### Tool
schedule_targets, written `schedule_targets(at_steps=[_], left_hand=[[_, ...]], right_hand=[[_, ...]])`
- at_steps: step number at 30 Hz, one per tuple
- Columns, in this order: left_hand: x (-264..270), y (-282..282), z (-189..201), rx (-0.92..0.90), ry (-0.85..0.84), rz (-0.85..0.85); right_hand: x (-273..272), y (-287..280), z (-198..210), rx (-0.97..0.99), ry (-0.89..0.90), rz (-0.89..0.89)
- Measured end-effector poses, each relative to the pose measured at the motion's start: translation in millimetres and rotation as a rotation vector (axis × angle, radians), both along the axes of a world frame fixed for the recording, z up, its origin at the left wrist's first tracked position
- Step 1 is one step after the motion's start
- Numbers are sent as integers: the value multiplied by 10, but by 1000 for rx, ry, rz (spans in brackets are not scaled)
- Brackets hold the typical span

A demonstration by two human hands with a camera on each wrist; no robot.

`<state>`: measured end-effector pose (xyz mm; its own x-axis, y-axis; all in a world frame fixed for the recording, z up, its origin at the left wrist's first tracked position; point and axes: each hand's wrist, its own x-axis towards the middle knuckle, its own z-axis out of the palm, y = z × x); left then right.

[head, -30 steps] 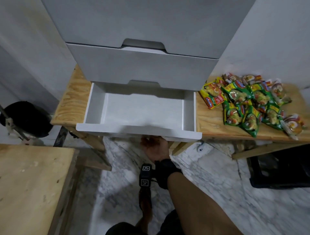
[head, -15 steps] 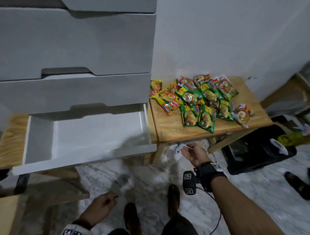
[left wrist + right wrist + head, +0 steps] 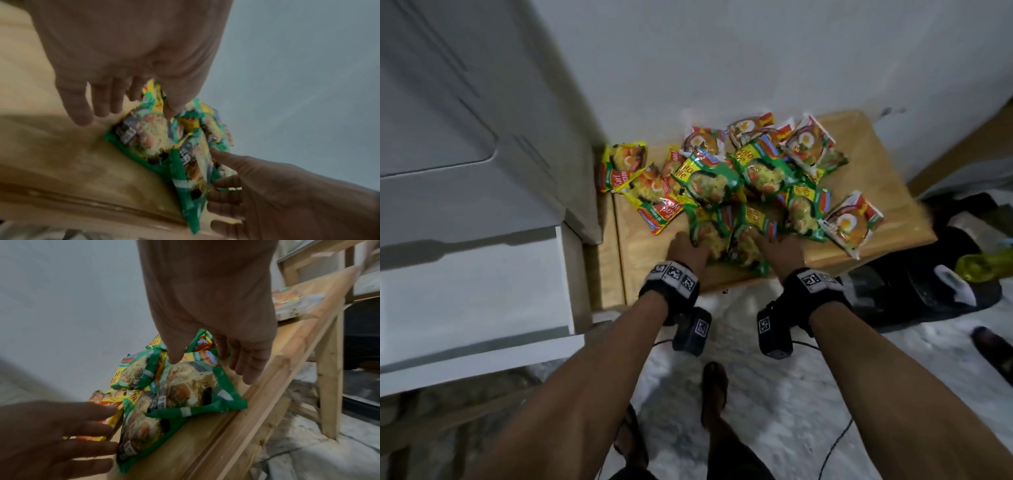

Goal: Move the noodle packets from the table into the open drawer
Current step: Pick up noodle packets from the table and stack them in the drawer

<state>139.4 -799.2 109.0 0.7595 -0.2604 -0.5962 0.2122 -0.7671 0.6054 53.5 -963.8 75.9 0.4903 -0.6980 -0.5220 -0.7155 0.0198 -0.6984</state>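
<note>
Several noodle packets, green, yellow and white, lie heaped on the wooden table [image 3: 876, 164]. My left hand [image 3: 688, 248] reaches the front left green packet [image 3: 709, 233]. In the left wrist view, the left hand [image 3: 131, 112] has its thumb on the packet [image 3: 148, 141] and its fingers stretched down beside it. My right hand [image 3: 779, 245] touches the front right green packet [image 3: 748, 240]. In the right wrist view, the right hand [image 3: 211, 366] spans the packet [image 3: 191, 386] with its thumb on top and its fingers along the far side. Neither packet is lifted. The open white drawer [image 3: 482, 356] stands empty at the left.
Closed white cabinet drawers [image 3: 448, 137] rise above the open one. A black crate [image 3: 928, 284] and a yellow-green bottle [image 3: 983, 260] sit on the marble floor right of the table. My sandalled foot [image 3: 714, 387] and a cable are below. A white wall backs the table.
The right hand left the drawer front and both hands rose from low over the floor to the front of the packet pile. The head view swung right, toward the table.
</note>
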Motion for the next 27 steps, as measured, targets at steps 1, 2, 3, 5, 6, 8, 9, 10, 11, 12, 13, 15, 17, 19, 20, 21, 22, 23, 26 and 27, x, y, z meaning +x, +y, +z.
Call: schedule_targets(at_steps=[1, 2, 3, 5, 6, 8, 9, 10, 11, 12, 13, 15, 17, 19, 20, 21, 22, 23, 26, 27], left_hand=[[51, -86, -88, 32, 44, 52], [86, -155, -161, 64, 68, 84], [106, -210, -215, 98, 82, 101], [129, -292, -284, 139, 79, 111], [136, -318, -299, 147, 74, 111], [164, -323, -362, 140, 100, 125], [182, -310, -375, 131, 135, 149], [192, -293, -377, 109, 178, 178], [192, -273, -365, 71, 208, 203], [174, -259, -331, 32, 223, 228], [148, -245, -304, 2, 226, 256], [69, -218, -202, -37, 214, 286], [-26, -161, -76, -84, 217, 292], [-130, -42, 131, -134, 203, 291], [-170, 42, 222, -162, 183, 294], [-205, 146, 323, -187, 154, 297], [-241, 278, 441, -209, 133, 303], [-270, 433, 545, -236, 105, 309], [-311, 1024, 905, -327, 60, 355], [-308, 1263, 1015, -366, 34, 374]], right_hand=[[33, -18, -48, -10, 19, 28], [65, -28, -96, -24, 28, 44], [92, -36, -168, -40, 41, 65], [123, -30, -229, -35, 69, 81], [137, -27, -256, -15, 65, 71], [149, -24, -250, 20, 33, 32], [152, -35, -241, 43, 15, 16], [143, -48, -231, 65, 6, 2], [122, -51, -212, 90, -2, -7], [100, -56, -190, 126, -12, -9], [72, -65, -187, 164, -24, -17], [13, -52, -98, 241, -74, -27], [-54, 28, 110, 301, -172, -7], [-129, 121, 354, 368, -254, 3], [-164, 174, 480, 393, -281, 9], [-194, 235, 609, 398, -307, 22], [-214, 307, 734, 392, -329, 31], [-231, 393, 857, 391, -349, 37], [-218, 739, 1236, 400, -401, 83], [-195, 897, 1355, 403, -417, 111]])
